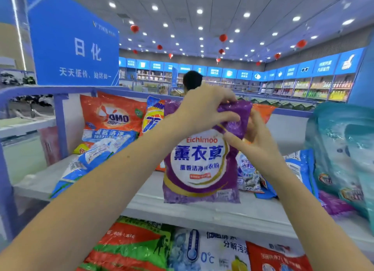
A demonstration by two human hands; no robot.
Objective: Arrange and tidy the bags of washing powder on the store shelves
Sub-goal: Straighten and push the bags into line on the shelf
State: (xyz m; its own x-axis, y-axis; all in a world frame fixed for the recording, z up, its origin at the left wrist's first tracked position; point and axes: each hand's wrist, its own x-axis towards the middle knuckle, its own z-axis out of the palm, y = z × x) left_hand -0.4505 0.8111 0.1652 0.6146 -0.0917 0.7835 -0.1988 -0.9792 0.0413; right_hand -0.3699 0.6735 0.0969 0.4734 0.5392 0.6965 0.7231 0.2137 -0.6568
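Note:
A purple Eichimoo washing powder bag [199,165] stands upright on the grey top shelf [145,202], its bottom edge near the shelf's front. My left hand [202,109] grips the bag's top left corner. My right hand [257,143] holds the top right edge, with the index finger lying across the bag's front. Behind it lean an orange OMO bag [111,115] and a yellow and blue bag [152,117]. A blue and white bag [91,159] lies flat at the left.
Blue bags [297,169] and a teal bag [344,149] crowd the shelf's right side, with another purple bag [334,204] lying below them. More bags fill the lower shelf [202,250]. A blue shelf post [60,125] stands left. A person's head [192,79] shows beyond the shelf.

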